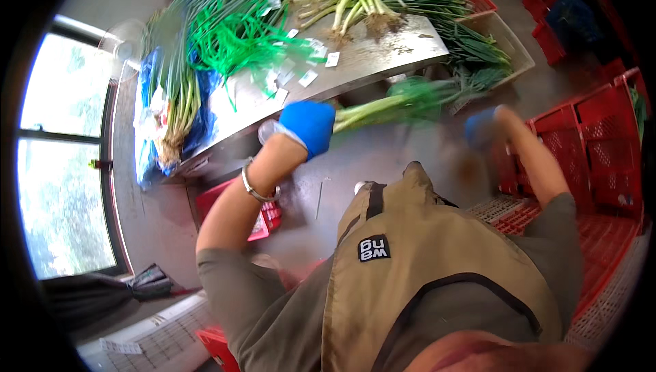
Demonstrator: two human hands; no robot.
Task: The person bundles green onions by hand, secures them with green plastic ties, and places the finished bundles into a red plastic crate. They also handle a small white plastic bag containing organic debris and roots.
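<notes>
My left hand (309, 125), in a blue glove, grips the pale lower end of a bunch of green onions (371, 111) in front of the table edge. Green netting (417, 98) surrounds the middle of the bunch, blurred by motion. Over to the right, my right hand (482, 125) is also gloved in blue. It is too blurred to show whether its fingers are open or closed, and it looks apart from the bunch. More loose green onions (366, 0) with soiled roots lie on the metal table (389, 46).
Green net sleeves (220, 44) with white tags (307, 78) are heaped on the table. Onions on blue plastic (148, 72) lie at its left end. A pale crate (520, 59) of greens stands right, near stacked red crates (564, 136). A fan (123, 50) is by the window.
</notes>
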